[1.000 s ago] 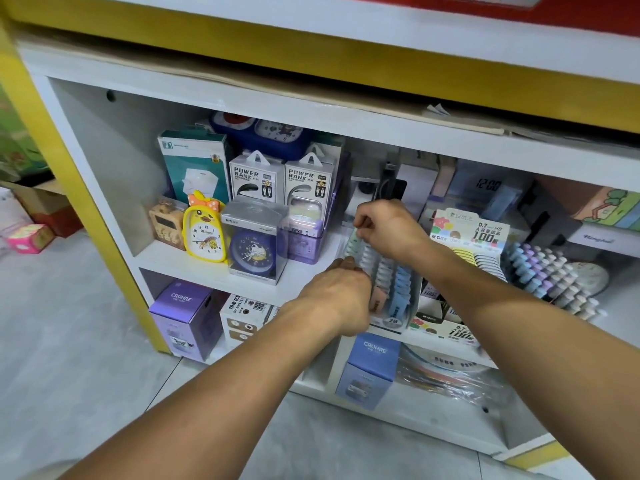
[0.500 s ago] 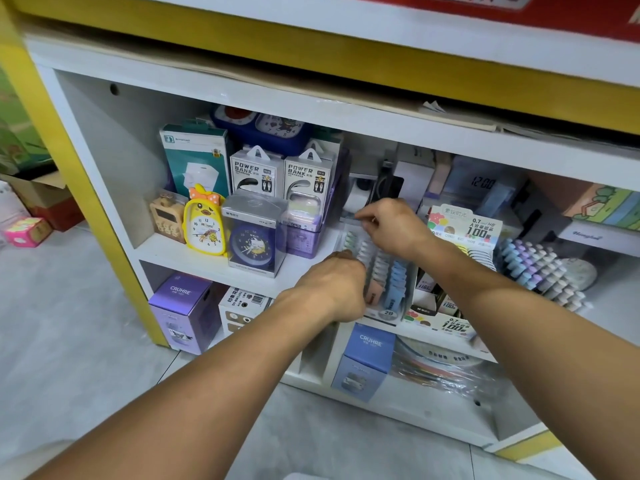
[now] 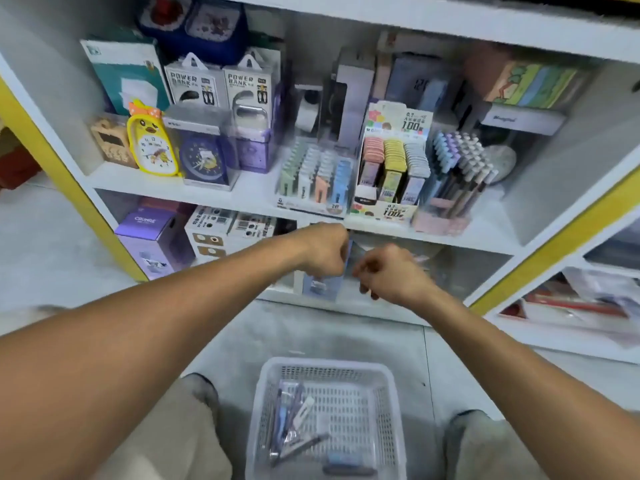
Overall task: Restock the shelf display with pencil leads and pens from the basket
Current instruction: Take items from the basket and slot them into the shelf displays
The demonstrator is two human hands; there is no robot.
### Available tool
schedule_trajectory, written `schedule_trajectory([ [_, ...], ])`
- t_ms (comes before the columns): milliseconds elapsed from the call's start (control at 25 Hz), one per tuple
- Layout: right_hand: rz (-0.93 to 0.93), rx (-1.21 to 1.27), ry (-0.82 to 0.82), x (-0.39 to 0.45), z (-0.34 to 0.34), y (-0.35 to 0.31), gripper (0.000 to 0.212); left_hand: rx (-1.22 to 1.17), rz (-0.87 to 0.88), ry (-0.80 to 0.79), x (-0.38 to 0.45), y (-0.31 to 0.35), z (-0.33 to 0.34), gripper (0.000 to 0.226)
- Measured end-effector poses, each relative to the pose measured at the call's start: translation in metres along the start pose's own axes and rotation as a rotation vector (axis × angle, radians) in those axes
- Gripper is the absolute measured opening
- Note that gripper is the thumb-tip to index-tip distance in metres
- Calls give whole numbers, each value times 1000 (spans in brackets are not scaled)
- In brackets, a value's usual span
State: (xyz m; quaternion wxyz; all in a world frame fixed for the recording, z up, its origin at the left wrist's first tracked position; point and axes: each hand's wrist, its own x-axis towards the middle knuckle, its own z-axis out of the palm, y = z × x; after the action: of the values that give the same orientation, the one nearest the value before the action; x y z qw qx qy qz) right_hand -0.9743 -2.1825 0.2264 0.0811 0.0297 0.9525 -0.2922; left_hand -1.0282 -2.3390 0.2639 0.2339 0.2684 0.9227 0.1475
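The clear plastic tray of pastel pencil-lead cases (image 3: 313,178) sits on the middle shelf (image 3: 249,197), its green, white, peach and blue rows tightly filled, beside a printed cardboard box of lead packs (image 3: 391,161) and a pink stand of pastel-capped pens (image 3: 457,174). A second ago both hands were at this tray; now they have drawn back below the shelf edge, suggesting that batch is placed. The left hand (image 3: 323,251) and right hand (image 3: 388,271) hang with fingers curled, seemingly holding nothing, though blur leaves that uncertain. Below, between the person's knees, the white perforated plastic basket (image 3: 384,410) holds several pens (image 3: 287,420), so restocking remains unfinished.
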Motion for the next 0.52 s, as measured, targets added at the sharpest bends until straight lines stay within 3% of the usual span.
schedule_trajectory([
  [160, 175, -47, -335, -42, 65, 58, 23, -138, -103, -362, 10, 13, 75, 21],
  [240, 209, -85, -422, -53, 99, 83, 20, -76, -136, -427, 20, 10, 116, 12],
  [520, 167, -295, -604, -92, 209, 161, 22, 136, -259, -528, 19, -32, 256, 26],
])
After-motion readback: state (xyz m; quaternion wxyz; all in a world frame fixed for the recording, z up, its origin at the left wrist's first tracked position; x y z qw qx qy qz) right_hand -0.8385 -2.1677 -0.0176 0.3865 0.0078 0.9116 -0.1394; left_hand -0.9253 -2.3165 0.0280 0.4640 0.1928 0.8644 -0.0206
